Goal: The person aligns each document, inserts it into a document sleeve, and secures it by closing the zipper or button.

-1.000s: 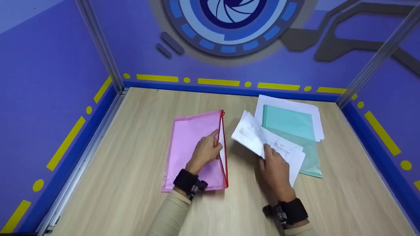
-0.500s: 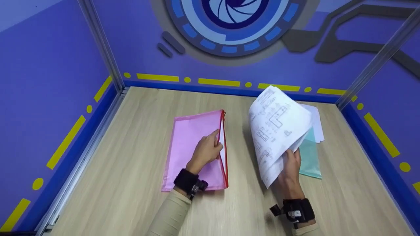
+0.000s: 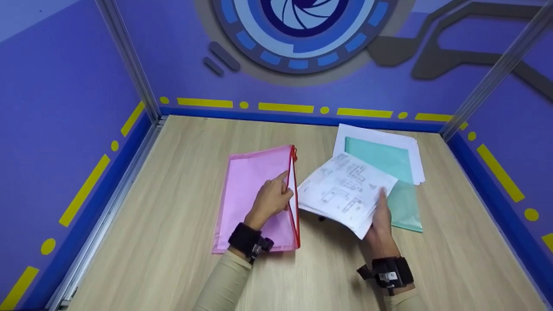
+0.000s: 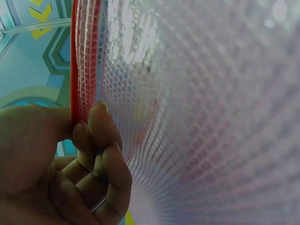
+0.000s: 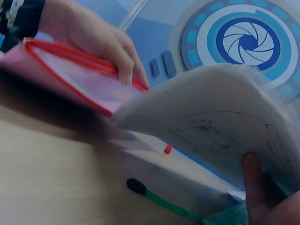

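Fingers (image 4: 117,173) of the left hand (image 3: 270,198) are curled in to pinch the red zip edge (image 3: 298,233) of the pink pouch (image 3: 252,170), about midway along the pouch's right side, with no gap left in the grip. The pouch, the landmark here, lies on the worktop (image 3: 185,181), its mouth parted in a narrow slit that gapes most beside that pinch.

Right of the pouch, the right hand (image 3: 381,220) grips a stack of white sheets (image 3: 345,190) printed with drawings. Its thumb (image 5: 253,183) presses on one face; the other fingers are mostly hidden behind the paper, so how far they spread I cannot tell. The stack bows, and its pouch-side end comes right up to the mouth; whether it touches the zip is unclear.

Farther right of the pouch, partly covered by the stack, lies a green pouch (image 3: 404,207) over more white paper (image 3: 376,134).

For clean handling, I would lift the upper lip at the pinch a little wider, as the slit looks tight for a bowed stack. The sheets' edges look slightly stepped, so squaring them, flattening the bow and lining the leading edge up with the zip should help prevent a corner snagging.
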The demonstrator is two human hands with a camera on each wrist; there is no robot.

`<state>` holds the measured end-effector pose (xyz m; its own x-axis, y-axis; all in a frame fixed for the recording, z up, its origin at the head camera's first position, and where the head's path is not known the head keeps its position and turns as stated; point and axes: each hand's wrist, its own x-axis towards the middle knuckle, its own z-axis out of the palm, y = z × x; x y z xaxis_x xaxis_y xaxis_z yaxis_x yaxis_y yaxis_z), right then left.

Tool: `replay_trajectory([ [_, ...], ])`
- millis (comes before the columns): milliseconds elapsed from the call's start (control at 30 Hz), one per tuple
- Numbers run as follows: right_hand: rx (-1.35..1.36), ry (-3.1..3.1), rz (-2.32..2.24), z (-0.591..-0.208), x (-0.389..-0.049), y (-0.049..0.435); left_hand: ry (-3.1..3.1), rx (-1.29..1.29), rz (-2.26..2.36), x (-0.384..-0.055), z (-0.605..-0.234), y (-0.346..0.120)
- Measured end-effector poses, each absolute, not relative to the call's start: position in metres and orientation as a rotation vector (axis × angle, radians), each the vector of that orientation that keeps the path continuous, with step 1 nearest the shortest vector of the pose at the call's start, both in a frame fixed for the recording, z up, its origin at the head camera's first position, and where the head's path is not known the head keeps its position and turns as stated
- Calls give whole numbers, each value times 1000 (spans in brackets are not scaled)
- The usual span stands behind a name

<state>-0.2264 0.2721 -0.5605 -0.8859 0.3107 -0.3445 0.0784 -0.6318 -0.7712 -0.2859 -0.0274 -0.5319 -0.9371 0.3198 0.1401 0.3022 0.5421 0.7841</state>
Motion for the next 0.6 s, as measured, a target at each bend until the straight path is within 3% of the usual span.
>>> replay_trajectory([
  [167,-749,-1844,2370,-570,-228,276,2773,556,1320,-286,-534,-29],
  [333,-579,-2412,1951,-573,-230,283,2801,554,1222,-286,-536,-32],
  [600,-525,-2441,1935,-574,-230,293,2877,583,1126,-287,-538,-33],
])
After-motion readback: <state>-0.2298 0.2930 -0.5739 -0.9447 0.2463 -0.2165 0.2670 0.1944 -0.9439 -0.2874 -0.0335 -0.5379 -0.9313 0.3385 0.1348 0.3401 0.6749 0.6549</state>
